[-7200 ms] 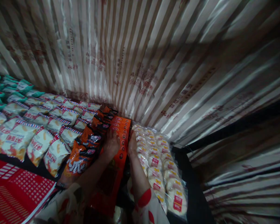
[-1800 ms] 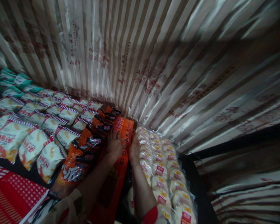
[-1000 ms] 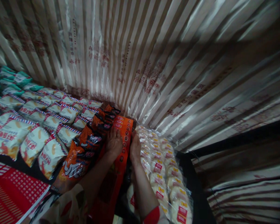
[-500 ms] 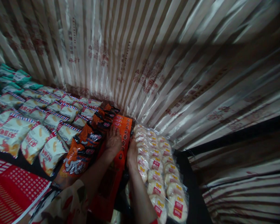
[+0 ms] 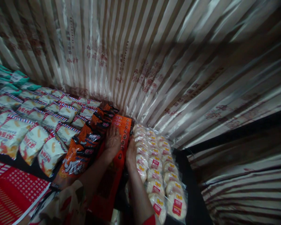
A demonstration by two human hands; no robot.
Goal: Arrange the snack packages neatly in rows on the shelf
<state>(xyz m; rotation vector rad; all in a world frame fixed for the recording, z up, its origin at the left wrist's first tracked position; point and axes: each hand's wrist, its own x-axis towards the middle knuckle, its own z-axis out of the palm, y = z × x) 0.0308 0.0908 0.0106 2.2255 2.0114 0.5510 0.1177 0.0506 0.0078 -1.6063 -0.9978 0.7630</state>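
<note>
Striped, red-printed drapery (image 5: 140, 56) backs a dark tabletop (image 5: 193, 187) lined with packaged snacks. At far left lie teal packets (image 5: 17, 78), with one red perforated basket (image 5: 4, 175) nearer the camera. White packets (image 5: 7, 136) follow, printed with snack pictures and striped along the top edge, three across the front; their contents are hidden. Next runs one row of orange-and-black bags (image 5: 76, 159), overlapping too closely to count. A person's left hand (image 5: 112, 142), fingers extended and palm down, lies flat on a stack of long orange packets (image 5: 119, 164), bright at the far end, dark red nearer, round marks down the right side; their number cannot be told. The right hand (image 5: 131, 153), straight-fingered and on edge, sits along the stack's right side. Farther right, clear bags (image 5: 156, 187) in three columns hold round, pale cakes (image 5: 176, 201) with red-and-yellow labels.
</note>
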